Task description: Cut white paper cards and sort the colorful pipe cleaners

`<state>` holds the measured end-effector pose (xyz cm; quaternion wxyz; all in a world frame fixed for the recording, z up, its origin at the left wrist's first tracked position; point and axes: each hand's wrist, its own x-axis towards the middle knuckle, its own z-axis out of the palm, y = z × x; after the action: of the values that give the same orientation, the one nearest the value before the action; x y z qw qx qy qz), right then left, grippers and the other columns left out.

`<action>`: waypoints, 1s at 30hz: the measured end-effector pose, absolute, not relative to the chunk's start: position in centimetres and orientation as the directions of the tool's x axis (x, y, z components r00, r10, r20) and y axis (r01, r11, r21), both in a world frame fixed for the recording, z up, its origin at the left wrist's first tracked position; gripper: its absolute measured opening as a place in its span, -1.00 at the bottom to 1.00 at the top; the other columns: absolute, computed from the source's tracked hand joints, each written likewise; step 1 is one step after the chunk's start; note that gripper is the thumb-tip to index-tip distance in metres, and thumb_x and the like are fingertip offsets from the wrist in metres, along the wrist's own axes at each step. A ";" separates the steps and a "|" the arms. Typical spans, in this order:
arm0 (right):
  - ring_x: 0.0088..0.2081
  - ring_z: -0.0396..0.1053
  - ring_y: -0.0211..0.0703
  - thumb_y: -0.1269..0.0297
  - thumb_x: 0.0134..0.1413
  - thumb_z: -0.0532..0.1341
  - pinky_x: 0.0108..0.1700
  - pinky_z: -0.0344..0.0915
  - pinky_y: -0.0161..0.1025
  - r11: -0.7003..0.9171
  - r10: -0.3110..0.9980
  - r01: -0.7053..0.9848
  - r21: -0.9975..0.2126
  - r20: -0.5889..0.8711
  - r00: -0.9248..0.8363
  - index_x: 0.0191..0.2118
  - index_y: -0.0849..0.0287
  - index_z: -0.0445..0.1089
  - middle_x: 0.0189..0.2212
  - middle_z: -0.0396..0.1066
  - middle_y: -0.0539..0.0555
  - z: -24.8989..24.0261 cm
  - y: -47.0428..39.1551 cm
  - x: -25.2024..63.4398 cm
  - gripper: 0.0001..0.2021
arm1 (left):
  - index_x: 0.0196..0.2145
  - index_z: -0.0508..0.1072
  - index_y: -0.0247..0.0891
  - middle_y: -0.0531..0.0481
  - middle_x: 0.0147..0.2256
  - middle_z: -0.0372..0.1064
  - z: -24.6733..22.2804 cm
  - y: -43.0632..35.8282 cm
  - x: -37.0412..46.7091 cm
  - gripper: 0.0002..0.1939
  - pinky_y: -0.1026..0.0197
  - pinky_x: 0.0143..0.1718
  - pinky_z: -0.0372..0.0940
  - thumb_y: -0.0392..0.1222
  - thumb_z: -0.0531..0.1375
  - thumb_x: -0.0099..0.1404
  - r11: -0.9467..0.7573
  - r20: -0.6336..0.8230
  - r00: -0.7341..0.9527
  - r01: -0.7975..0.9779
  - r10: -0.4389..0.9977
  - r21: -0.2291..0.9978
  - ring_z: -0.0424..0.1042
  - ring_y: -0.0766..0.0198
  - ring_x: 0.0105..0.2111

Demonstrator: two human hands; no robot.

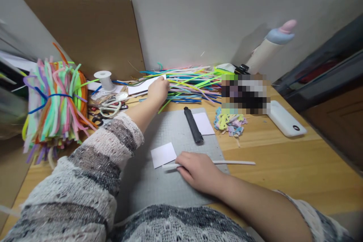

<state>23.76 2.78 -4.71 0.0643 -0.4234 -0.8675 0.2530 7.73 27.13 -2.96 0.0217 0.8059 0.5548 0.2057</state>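
Note:
My left hand (159, 90) reaches to the back of the table, its fingers closed at the right end of a long white card (138, 87). Just behind and beside it lies a loose spread of coloured pipe cleaners (193, 77). My right hand (200, 172) rests low on the grey cutting mat (164, 124), fingers wrapped around a white pipe cleaner (235, 162) that sticks out on both sides. Close to those fingertips is a small white card (163, 155). A black utility knife (193, 125) lies farther up the mat, partly over another white card (204, 124).
At the left stands a thick bundle of pipe cleaners (56, 106). A white spool (103, 80) and scissors (110, 109) are near it. Coloured scraps (231, 123), a white power bank (286, 119) and a pale bottle (263, 51) are on the right. Cardboard (85, 34) leans on the wall.

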 end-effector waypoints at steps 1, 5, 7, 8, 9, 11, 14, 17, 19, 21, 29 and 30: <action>-0.26 0.33 -0.19 0.33 0.18 0.06 -0.31 0.11 -0.28 0.515 0.767 0.701 -0.492 -0.100 -0.634 -0.25 0.16 0.32 -0.30 0.40 0.04 -4.8 2.8 23.8 -0.89 | -0.29 0.48 -0.27 -0.20 -0.25 0.42 -3.0 27.2 7.5 -0.77 0.08 -0.23 0.18 -0.27 0.02 0.23 -0.360 0.300 0.276 0.891 0.913 0.276 0.36 0.02 -0.20; -0.26 0.34 -0.19 0.32 0.18 0.06 -0.30 0.11 -0.28 0.516 0.768 0.704 -0.488 -0.100 -0.633 -0.25 0.15 0.31 -0.30 0.40 0.03 -4.7 2.8 23.7 -0.89 | -0.04 0.36 -0.24 -0.10 -0.26 0.46 -3.4 26.8 7.5 -0.67 0.18 -0.27 0.21 -0.23 0.08 0.23 -0.391 0.267 0.315 0.866 0.911 0.312 0.40 0.13 -0.27; -0.25 0.34 -0.19 0.32 0.18 0.06 -0.30 0.11 -0.28 0.513 0.767 0.708 -0.485 -0.111 -0.632 -0.25 0.15 0.32 -0.30 0.40 0.04 -4.6 2.9 23.7 -0.89 | -0.09 0.39 -0.22 -0.08 -0.24 0.45 -3.8 26.4 7.9 -0.70 0.19 -0.23 0.22 -0.23 0.13 0.19 -0.459 0.249 0.395 0.835 0.884 0.302 0.40 0.14 -0.23; -0.25 0.34 -0.19 0.33 0.18 0.06 -0.30 0.11 -0.28 0.511 0.767 0.711 -0.483 -0.117 -0.630 -0.24 0.15 0.32 -0.30 0.40 0.04 -4.5 2.9 23.7 -0.89 | -0.17 0.43 -0.21 -0.08 -0.23 0.44 -3.9 26.3 8.0 -0.76 0.19 -0.20 0.22 -0.24 0.16 0.16 -0.492 0.239 0.435 0.821 0.868 0.290 0.39 0.13 -0.20; -0.25 0.34 -0.19 0.33 0.18 0.07 -0.30 0.11 -0.28 0.508 0.767 0.714 -0.481 -0.124 -0.629 -0.24 0.15 0.32 -0.30 0.40 0.04 -4.5 2.9 23.6 -0.89 | -0.25 0.46 -0.22 -0.09 -0.22 0.43 -4.1 26.2 8.2 -0.82 0.18 -0.17 0.22 -0.24 0.18 0.13 -0.517 0.230 0.467 0.810 0.854 0.276 0.37 0.11 -0.16; -0.25 0.34 -0.19 0.33 0.18 0.07 -0.30 0.11 -0.28 0.503 0.768 0.718 -0.481 -0.133 -0.627 -0.24 0.15 0.33 -0.29 0.40 0.05 -4.4 2.9 23.6 -0.89 | -0.35 0.48 -0.23 -0.12 -0.21 0.40 -4.4 26.1 8.5 -0.88 0.15 -0.12 0.21 -0.26 0.19 0.11 -0.544 0.216 0.502 0.800 0.838 0.252 0.34 0.08 -0.11; -0.25 0.34 -0.19 0.33 0.18 0.07 -0.30 0.11 -0.28 0.497 0.768 0.716 -0.490 -0.135 -0.626 -0.24 0.15 0.33 -0.29 0.40 0.05 -4.4 2.9 23.6 -0.88 | -0.38 0.49 -0.25 -0.13 -0.23 0.38 -4.6 26.3 8.8 -0.89 0.14 -0.13 0.22 -0.28 0.18 0.11 -0.537 0.202 0.500 0.811 0.842 0.232 0.34 0.07 -0.14; -0.25 0.34 -0.19 0.32 0.18 0.07 -0.30 0.12 -0.28 0.498 0.768 0.712 -0.496 -0.129 -0.627 -0.24 0.15 0.33 -0.28 0.40 0.05 -4.5 2.9 23.6 -0.89 | -0.38 0.50 -0.24 -0.13 -0.25 0.40 -4.1 26.5 8.8 -0.89 0.15 -0.20 0.23 -0.24 0.19 0.11 -0.511 0.178 0.481 0.832 0.858 0.215 0.36 0.08 -0.20; -0.25 0.33 -0.19 0.33 0.18 0.07 -0.29 0.12 -0.28 0.500 0.769 0.711 -0.493 -0.124 -0.627 -0.24 0.15 0.33 -0.28 0.40 0.05 -4.5 2.9 23.7 -0.89 | -0.37 0.51 -0.24 -0.13 -0.29 0.43 -3.2 26.5 8.8 -0.87 0.15 -0.26 0.22 -0.18 0.19 0.14 -0.488 0.146 0.467 0.850 0.872 0.197 0.39 0.07 -0.26; -0.26 0.33 -0.19 0.33 0.18 0.07 -0.30 0.13 -0.28 0.502 0.771 0.712 -0.491 -0.119 -0.626 -0.25 0.15 0.32 -0.29 0.40 0.04 -4.5 2.9 23.7 -0.89 | -0.39 0.51 -0.23 -0.13 -0.36 0.44 -1.9 26.2 8.9 -0.85 0.13 -0.28 0.21 -0.16 0.17 0.17 -0.475 0.107 0.463 0.864 0.880 0.165 0.41 0.04 -0.29; -0.29 0.33 -0.20 0.25 0.25 0.04 -0.31 0.14 -0.28 0.535 0.764 0.702 -0.470 -0.087 -0.640 -0.25 0.16 0.34 -0.31 0.40 0.05 -4.6 2.7 23.7 -0.83 | -0.75 0.24 -0.30 -0.10 -0.64 0.26 3.4 20.3 8.8 -0.72 0.04 -0.26 0.16 -0.49 0.22 -0.04 -0.438 -0.059 0.438 0.899 0.897 0.010 0.43 -0.07 -0.36; -0.30 0.32 -0.20 0.23 0.26 0.03 -0.32 0.13 -0.29 0.542 0.761 0.698 -0.468 -0.081 -0.644 -0.25 0.15 0.35 -0.32 0.40 0.04 -4.7 2.7 23.7 -0.80 | -0.74 0.24 -0.29 -0.08 -0.65 0.24 3.9 19.1 8.1 -0.72 0.05 -0.28 0.17 -0.46 0.23 -0.03 -0.434 -0.066 0.433 0.901 0.899 0.006 0.42 -0.04 -0.39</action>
<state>23.74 2.73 -4.67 0.0661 -0.4165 -0.8755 0.2358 8.11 19.07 3.89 0.0202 0.8462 0.5318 -0.0265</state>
